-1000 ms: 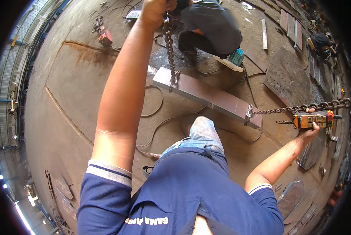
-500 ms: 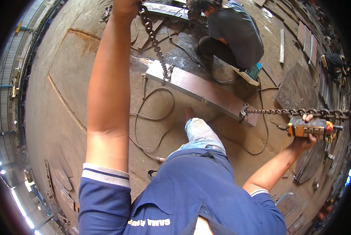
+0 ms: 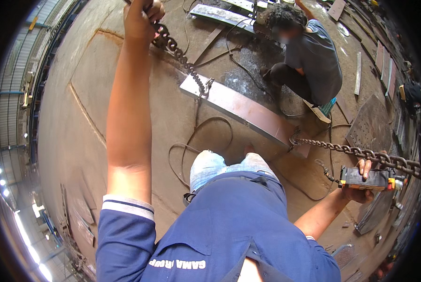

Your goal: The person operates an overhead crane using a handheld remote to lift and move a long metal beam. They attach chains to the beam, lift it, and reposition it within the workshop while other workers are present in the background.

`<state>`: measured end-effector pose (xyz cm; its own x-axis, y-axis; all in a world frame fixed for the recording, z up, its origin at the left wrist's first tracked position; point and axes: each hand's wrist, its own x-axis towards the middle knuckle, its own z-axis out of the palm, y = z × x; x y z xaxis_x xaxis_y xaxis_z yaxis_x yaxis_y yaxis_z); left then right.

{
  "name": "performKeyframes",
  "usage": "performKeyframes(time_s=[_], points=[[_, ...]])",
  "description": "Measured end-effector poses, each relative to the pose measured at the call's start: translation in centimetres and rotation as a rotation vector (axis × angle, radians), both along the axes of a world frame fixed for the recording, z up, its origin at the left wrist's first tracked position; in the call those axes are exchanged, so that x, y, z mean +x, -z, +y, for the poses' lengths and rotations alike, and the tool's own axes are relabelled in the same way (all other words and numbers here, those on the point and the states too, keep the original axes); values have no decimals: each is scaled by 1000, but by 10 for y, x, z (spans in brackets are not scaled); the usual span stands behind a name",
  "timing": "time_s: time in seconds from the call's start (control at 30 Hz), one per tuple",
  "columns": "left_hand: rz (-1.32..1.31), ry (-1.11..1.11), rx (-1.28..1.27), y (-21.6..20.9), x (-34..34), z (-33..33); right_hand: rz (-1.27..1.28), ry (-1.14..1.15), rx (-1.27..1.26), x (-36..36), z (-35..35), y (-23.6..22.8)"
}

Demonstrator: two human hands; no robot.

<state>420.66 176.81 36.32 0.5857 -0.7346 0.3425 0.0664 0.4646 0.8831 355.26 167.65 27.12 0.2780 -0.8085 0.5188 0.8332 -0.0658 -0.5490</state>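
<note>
My left hand (image 3: 142, 19) is raised at the upper left, its fingers closed round the upper part of a dark lifting chain (image 3: 180, 57). That chain slopes down to a hook (image 3: 205, 88) at the far left end of a long steel box beam (image 3: 248, 109). A second chain (image 3: 356, 149) stretches from a hook (image 3: 294, 137) at the beam's other end out to the right. Beneath this chain, my right hand (image 3: 362, 182) grips an orange and black crane remote control (image 3: 367, 177), fingers over its face. Whether the beam touches the floor I cannot tell.
A co-worker (image 3: 311, 61) squats just beyond the beam. Looped cables (image 3: 215, 120) lie on the floor near my legs. Another metal beam (image 3: 222, 18) is at the far side; a perforated steel plate (image 3: 370, 123) and several flat strips lie to the right.
The beam and co-worker appear farther right in the view. My left hand shows lower, still on the chain. The remote control has tilted and sits lower. The co-worker's head has lifted.
</note>
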Motion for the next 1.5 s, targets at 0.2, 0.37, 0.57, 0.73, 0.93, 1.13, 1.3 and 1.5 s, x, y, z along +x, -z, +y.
performKeyframes(time_s=[0.2, 0.37, 0.57, 0.73, 0.93, 1.13, 1.3, 1.5], points=[[-71, -16, 45, 5, 77, 23, -10, 297, 274, 28, 48, 7], [-559, -134, 15, 26, 147, 42, -78, 538, 188, 63, 77, 14], [-108, 59, -27, 15, 199, 65, 47, 1308, 393, 130, 74, -17], [-157, -89, 113, 7, 233, 87, -28, 1192, 126, 205, 99, -47], [-207, -82, -8, 13, 270, 125, 156, 1786, 358, 295, 128, -53], [-82, -70, 0, 8, 297, 160, -131, 1871, 511, 333, 151, -75], [-48, -182, 12, 14, 301, 185, 219, 1246, 396, 376, 199, -46], [-6, -44, -5, 3, 339, 201, 368, 1542, 458, 401, 209, -48]])
